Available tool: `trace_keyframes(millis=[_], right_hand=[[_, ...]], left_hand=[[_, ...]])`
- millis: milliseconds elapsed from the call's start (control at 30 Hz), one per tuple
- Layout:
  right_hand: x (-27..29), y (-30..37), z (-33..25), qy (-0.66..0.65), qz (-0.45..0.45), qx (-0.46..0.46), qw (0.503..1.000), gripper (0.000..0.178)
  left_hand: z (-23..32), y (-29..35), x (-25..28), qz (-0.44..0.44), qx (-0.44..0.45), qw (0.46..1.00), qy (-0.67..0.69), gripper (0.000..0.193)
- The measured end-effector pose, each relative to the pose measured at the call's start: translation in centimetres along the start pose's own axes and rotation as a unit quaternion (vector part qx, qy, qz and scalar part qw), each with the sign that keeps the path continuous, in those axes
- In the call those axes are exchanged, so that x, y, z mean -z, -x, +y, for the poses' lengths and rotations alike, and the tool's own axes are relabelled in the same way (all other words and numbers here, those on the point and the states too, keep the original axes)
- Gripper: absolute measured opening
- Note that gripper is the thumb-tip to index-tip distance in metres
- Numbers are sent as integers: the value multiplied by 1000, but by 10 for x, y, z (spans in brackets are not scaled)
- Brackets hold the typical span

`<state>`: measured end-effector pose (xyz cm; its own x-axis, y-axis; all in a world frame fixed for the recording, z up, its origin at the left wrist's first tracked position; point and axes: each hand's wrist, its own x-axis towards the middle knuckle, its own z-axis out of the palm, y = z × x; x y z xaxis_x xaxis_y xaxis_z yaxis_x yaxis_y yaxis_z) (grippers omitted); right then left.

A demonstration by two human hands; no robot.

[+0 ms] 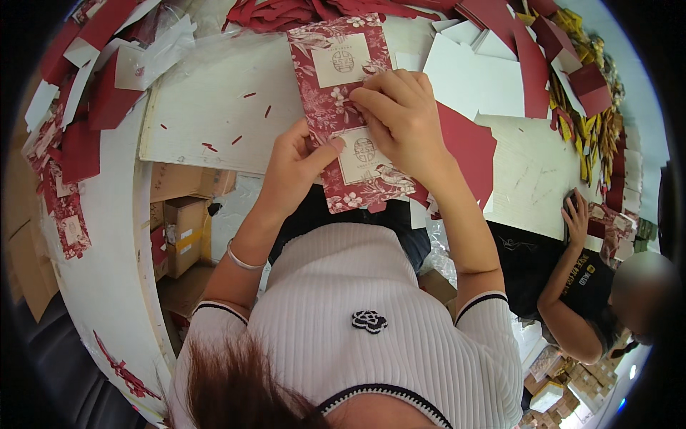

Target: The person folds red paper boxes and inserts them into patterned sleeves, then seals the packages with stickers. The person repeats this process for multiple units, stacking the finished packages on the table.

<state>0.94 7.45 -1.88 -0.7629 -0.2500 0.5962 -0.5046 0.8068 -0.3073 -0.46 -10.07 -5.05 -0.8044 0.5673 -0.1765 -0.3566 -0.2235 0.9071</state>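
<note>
A red floral-printed card sheet point(321, 107) with two cream panels, each bearing a round emblem, is held tilted over the table's near edge. My left hand point(304, 154) is closed on its left edge, thumb on the printed face and the other fingers behind. Over the sheet's middle, between the two panels, my right hand point(400, 114) is closed in a pinch. Its fingertips touch the printed surface, and whatever they hold is too small or hidden to make out. Plain red card pieces point(468, 154) lie under and beside my right wrist.
Thin red scraps point(268, 111) dot the white table point(207, 107). White card sheets point(471, 79) and red box pieces point(529, 71) pile up at right; more red boxes point(118, 86) stand at left. Cardboard boxes point(182, 229) sit below. A person point(586, 300) at right holds a dark object.
</note>
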Motion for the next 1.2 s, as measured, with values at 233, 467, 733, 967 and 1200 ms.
trace_keyframes(millis=[233, 467, 733, 967, 1200], right_hand=[[16, -19, 0, 11, -145, 9, 989, 19], [13, -47, 15, -133, -208, -38, 968, 9], [12, -54, 20, -149, -272, -79, 948, 8], [10, -49, 23, -219, -199, -124, 947, 11], [7, -18, 34, -99, -46, -84, 990, 13]], left_hand=[[2, -1, 2, -1, 29, 978, 209, 27], [-20, -15, 26, -116, 59, 899, 418, 35], [-14, -30, 2, 42, -85, 993, 74, 22], [-14, -45, 13, 31, -161, 978, -127, 25], [-2, -46, 1, 15, -92, 995, 25, 26]])
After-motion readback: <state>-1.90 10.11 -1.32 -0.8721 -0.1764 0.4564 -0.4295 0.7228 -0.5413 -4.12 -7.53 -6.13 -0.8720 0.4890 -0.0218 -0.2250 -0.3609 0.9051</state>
